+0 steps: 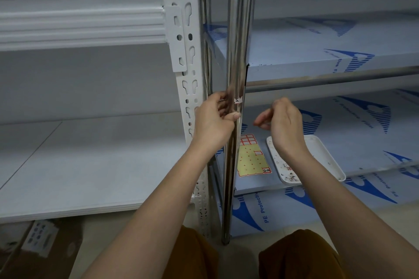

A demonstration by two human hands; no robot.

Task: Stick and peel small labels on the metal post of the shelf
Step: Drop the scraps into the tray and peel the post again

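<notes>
Below me a white tray [331, 158] lies on the film-covered shelf board [340, 120]. Left of the tray stands a white slotted upright [181, 29]; cardboard boxes [34, 249] sit far left, lower down.

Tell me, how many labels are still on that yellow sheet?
5 visible: four in a block at the top of the sheet, partly behind the metal post, one alone midway along its right edge. More may be hidden.

Glossy mirror-smooth metal post [238, 52]; matt white painted upright [181, 29].
</notes>
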